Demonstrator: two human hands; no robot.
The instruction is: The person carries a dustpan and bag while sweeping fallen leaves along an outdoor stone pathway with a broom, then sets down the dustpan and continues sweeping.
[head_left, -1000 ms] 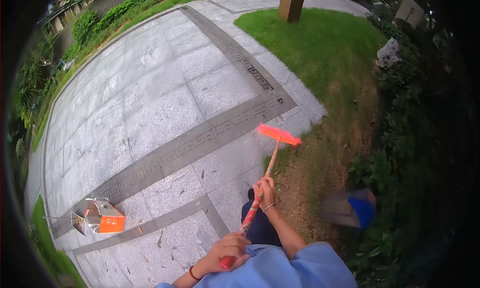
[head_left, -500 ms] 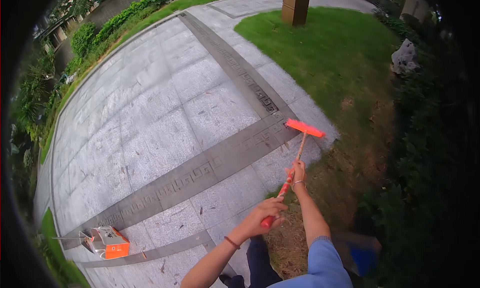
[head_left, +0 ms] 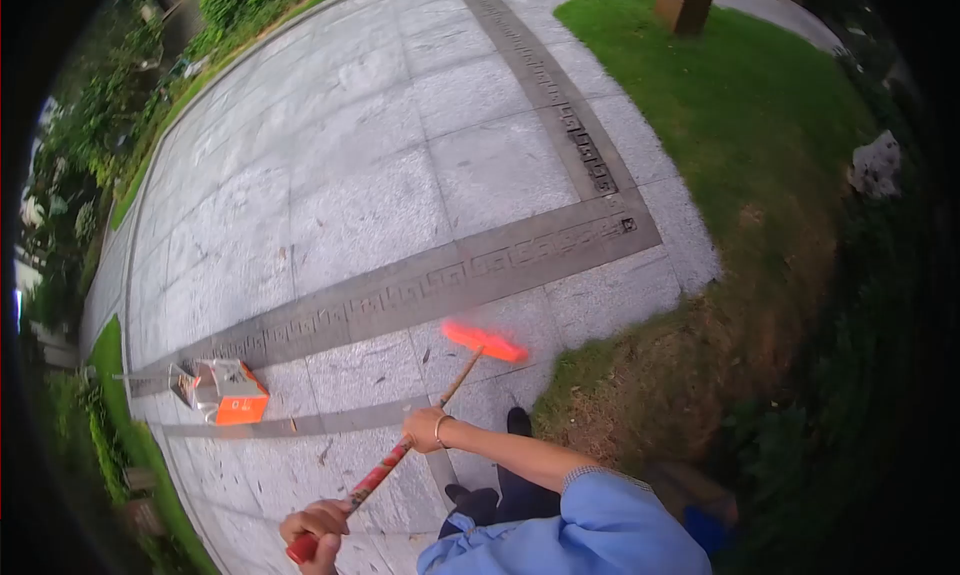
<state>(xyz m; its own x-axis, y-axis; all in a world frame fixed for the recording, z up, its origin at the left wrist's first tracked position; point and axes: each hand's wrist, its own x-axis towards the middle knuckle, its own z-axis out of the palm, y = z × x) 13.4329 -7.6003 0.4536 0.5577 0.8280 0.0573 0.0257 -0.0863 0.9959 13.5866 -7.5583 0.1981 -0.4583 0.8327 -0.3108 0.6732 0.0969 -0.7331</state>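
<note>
The left hand (head_left: 315,530) is lowest and nearest, its fingers curled around the red butt end of a broom (head_left: 378,475), with most of its forearm cut off below. From that grip the long handle slants forward and to the right, through the right hand (head_left: 424,429), which is wrapped around it farther up where the red patterned sleeve gives way to a thinner, tan stretch. The right arm reaches across from the right, elbow fairly straight, out of a blue sleeve (head_left: 625,520), with a bracelet (head_left: 440,433) at the wrist. One dark shoe (head_left: 518,422) stands to the right of that hand. Just past it, ahead and slightly right, lies the bright pink-orange broom head (head_left: 485,342), set crosswise to the handle; it is blurred, and whether it touches the paving cannot be told. An orange-and-white box (head_left: 242,409) sits well left of the right hand. Beyond the head a grey patterned band (head_left: 400,297) crosses the slabs; farther off to the right spreads grass (head_left: 740,95) with a brown post (head_left: 686,2).
</note>
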